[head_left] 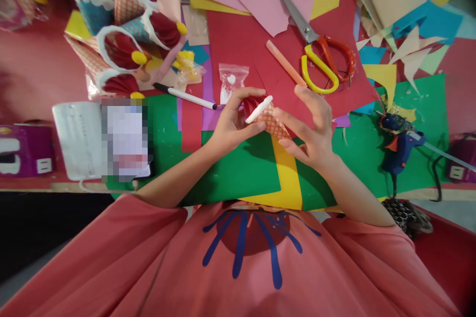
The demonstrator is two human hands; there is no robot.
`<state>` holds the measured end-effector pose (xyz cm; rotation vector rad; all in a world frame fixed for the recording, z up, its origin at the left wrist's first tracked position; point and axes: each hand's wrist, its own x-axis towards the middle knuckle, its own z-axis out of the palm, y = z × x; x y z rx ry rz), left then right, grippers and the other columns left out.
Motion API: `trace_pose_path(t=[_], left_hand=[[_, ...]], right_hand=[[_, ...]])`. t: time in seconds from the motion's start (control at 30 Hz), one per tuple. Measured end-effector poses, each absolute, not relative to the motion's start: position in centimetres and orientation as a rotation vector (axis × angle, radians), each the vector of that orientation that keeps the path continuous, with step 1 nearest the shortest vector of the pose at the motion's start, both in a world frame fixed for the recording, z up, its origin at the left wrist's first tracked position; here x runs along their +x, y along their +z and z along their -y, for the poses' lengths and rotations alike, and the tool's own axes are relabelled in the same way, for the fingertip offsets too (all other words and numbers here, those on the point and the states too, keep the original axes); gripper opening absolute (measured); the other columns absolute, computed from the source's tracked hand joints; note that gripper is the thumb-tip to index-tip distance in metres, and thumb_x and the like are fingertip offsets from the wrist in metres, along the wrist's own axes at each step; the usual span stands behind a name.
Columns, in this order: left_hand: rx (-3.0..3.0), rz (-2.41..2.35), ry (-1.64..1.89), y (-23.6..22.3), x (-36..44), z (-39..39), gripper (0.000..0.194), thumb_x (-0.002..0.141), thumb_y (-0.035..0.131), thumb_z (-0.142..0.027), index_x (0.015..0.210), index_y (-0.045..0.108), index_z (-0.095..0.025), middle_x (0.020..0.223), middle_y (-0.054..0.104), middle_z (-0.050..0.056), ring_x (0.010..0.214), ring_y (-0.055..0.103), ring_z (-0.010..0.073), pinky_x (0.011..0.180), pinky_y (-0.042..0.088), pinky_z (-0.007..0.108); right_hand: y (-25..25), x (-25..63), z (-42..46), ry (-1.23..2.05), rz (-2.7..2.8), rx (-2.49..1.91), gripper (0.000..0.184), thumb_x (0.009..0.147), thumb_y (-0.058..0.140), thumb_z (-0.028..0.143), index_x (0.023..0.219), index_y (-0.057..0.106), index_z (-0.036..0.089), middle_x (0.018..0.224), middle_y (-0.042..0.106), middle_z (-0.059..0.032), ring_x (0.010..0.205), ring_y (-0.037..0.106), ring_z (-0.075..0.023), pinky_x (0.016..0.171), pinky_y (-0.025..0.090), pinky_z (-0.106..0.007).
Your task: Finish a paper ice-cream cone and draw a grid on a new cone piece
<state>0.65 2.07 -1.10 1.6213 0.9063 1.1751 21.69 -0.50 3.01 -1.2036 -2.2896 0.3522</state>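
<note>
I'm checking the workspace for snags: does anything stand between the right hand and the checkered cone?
Nothing visible does: the left hand holds the checkered cone, and the right hand is close at its side. The scissors lie farther off.

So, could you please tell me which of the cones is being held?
The orange-checked cone in the left hand; the other cones sit grouped at upper left.

Cone (270, 123): covered in orange-and-pale check, held aslant, tip pointed toward lower right
Rim (259, 110): edged in white
Lining (251, 103): red, partly hidden
Place: held below-left of scissors (308, 33), apart
</note>
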Motion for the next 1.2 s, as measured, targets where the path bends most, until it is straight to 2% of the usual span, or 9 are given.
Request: trace_pose_path(t=[0.1, 0.17, 0.33, 0.6, 0.77, 1.07, 1.13, 1.2], left_hand=[[1.677, -0.878, 1.152, -0.92, 0.58, -2.01, 0.045, 0.084, 0.066, -0.056, 0.121, 0.057, -0.033, 0.123, 0.063, 0.005, 0.125, 0.057, 0.0248, 0.108, 0.047, 0.046], [1.695, -0.898, 1.138, -0.8, 0.63, -1.94, 0.045, 0.083, 0.066, -0.058, 0.12, 0.059, -0.033, 0.124, 0.063, 0.005, 0.128, 0.055, 0.0259, 0.109, 0.046, 0.047], [1.689, -0.923, 1.12, -0.77, 0.8, -1.93, 0.047, 0.083, 0.065, -0.06, 0.12, 0.061, -0.032, 0.124, 0.064, 0.006, 0.128, 0.055, 0.027, 0.108, 0.047, 0.049], [1.698, -0.865, 1.132, -1.09, 0.64, -2.23, 0.041, 0.085, 0.067, -0.052, 0.12, 0.061, -0.032, 0.122, 0.066, 0.005, 0.126, 0.057, 0.0248, 0.109, 0.047, 0.046], [1.685, -0.894, 1.099, -1.3, 0.59, -2.21, 0.043, 0.084, 0.067, -0.053, 0.12, 0.061, -0.031, 0.123, 0.066, 0.006, 0.127, 0.056, 0.0246, 0.11, 0.046, 0.045], [1.627, -0.825, 1.129, -1.65, 0.52, -2.37, 0.042, 0.083, 0.071, -0.046, 0.121, 0.062, -0.03, 0.124, 0.066, 0.005, 0.126, 0.056, 0.0252, 0.11, 0.045, 0.044], [1.605, -0.82, 1.135, -1.58, 0.49, -2.36, 0.043, 0.082, 0.072, -0.047, 0.121, 0.063, -0.031, 0.125, 0.065, 0.004, 0.128, 0.055, 0.0266, 0.112, 0.043, 0.046], [1.564, -0.823, 1.153, -1.51, 0.49, -2.28, 0.045, 0.082, 0.071, -0.051, 0.123, 0.061, -0.033, 0.128, 0.063, 0.003, 0.13, 0.053, 0.0277, 0.112, 0.043, 0.046]], right_hand=[[2.78, 21.54, 0.78, 0.228, 2.424, -1.274, 0.056, 0.093, 0.037, 0.065, 0.136, 0.053, 0.033, 0.152, 0.04, -0.0077, 0.146, 0.031, -0.0356, 0.119, 0.028, -0.057], [2.71, 21.44, 0.89, 0.162, 2.446, -1.26, 0.058, 0.091, 0.04, 0.067, 0.136, 0.053, 0.033, 0.153, 0.038, -0.0075, 0.147, 0.029, -0.0366, 0.119, 0.028, -0.056], [2.78, 21.37, 0.78, 0.193, 2.513, -1.305, 0.06, 0.09, 0.042, 0.068, 0.141, 0.049, 0.037, 0.153, 0.039, -0.0054, 0.148, 0.029, -0.0372, 0.118, 0.03, -0.056], [2.7, 21.35, 0.4, 0.273, 2.483, -1.288, 0.063, 0.09, 0.039, 0.07, 0.141, 0.049, 0.035, 0.156, 0.035, -0.0062, 0.15, 0.026, -0.0352, 0.12, 0.027, -0.055], [2.68, 21.31, 0.27, 0.312, 2.475, -1.278, 0.064, 0.091, 0.039, 0.07, 0.144, 0.045, 0.036, 0.157, 0.034, -0.0054, 0.149, 0.028, -0.0352, 0.118, 0.028, -0.059], [2.5, 21.32, 0.02, 0.271, 2.494, -1.211, 0.06, 0.094, 0.042, 0.061, 0.149, 0.037, 0.036, 0.159, 0.031, -0.0049, 0.148, 0.029, -0.0355, 0.115, 0.033, -0.062], [2.39, 21.22, 0.05, 0.29, 2.489, -1.198, 0.056, 0.096, 0.044, 0.053, 0.149, 0.036, 0.036, 0.16, 0.028, -0.0049, 0.148, 0.03, -0.0346, 0.113, 0.038, -0.06], [2.22, 21.1, 0.14, 0.328, 2.475, -1.194, 0.053, 0.098, 0.044, 0.043, 0.15, 0.035, 0.035, 0.161, 0.024, -0.0065, 0.144, 0.037, -0.0322, 0.105, 0.048, -0.054]])
